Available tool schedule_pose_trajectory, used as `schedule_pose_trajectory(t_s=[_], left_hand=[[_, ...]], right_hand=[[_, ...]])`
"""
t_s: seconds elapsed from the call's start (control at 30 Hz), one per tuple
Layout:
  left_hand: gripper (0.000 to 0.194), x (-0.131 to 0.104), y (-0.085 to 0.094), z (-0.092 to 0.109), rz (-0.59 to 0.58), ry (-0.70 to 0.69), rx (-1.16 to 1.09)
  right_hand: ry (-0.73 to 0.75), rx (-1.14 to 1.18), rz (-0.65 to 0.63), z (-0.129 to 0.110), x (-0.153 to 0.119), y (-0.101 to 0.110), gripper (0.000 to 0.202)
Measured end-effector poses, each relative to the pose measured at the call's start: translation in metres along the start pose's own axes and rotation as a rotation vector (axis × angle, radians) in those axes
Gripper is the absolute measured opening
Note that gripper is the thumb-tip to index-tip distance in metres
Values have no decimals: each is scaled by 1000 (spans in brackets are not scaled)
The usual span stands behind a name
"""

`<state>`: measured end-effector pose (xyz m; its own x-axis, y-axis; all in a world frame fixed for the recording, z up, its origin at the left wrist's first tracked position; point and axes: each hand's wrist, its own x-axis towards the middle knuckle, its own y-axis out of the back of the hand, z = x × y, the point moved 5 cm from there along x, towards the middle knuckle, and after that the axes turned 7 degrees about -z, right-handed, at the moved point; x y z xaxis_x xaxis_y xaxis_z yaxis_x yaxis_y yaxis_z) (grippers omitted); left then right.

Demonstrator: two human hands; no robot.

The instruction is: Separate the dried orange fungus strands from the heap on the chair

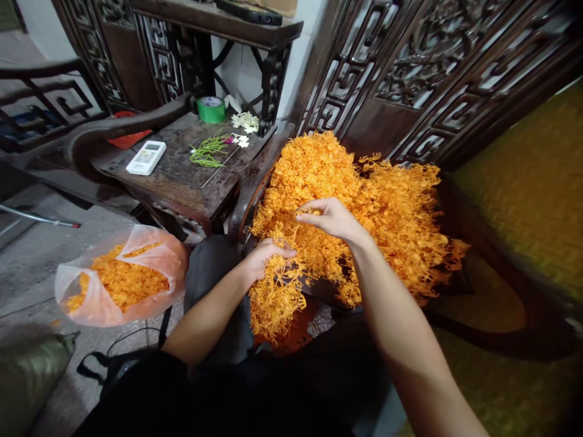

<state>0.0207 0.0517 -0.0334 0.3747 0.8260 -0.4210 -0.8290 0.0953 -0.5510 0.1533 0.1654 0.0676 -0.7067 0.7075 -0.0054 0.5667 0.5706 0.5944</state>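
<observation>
A large heap of orange, thin-stemmed flower sprays (314, 170) lies on the dark wooden seat in front of me. My left hand (266, 258) is closed round a bunch of orange flower sprays (276, 306), which hangs below the fingers over the seat's near edge. Above and to the right of it, my right hand (333, 217) reaches over the heap with thumb and fingers in a pinch. A thin orange flower stem (295, 232) stands up from the left hand toward those fingertips; the exact point of contact is too small to see clearly.
On the floor at left sits a translucent plastic bag (102, 294) holding loose orange blossoms (127, 276). The wooden side table (177, 173) carries a white remote control (146, 158), green tape (211, 109), a green sprig (209, 150) and white flowers (246, 122). A curved armrest (257, 185) separates table and seat.
</observation>
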Motion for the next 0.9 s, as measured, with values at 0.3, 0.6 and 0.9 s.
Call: schedule_pose_trajectory(t_s=[0.3,0.6,0.9], left_hand=[[35,4,-1,8,-29,16,71],[28,-2,-1,-3,-143,6,160],[38,-4,6,4,-80,-24,114]], right_hand=[[-90,444,867,38,8,27,48],[-221,385,887,79,52,127,19],[18,-130,753,91,70,122,51]])
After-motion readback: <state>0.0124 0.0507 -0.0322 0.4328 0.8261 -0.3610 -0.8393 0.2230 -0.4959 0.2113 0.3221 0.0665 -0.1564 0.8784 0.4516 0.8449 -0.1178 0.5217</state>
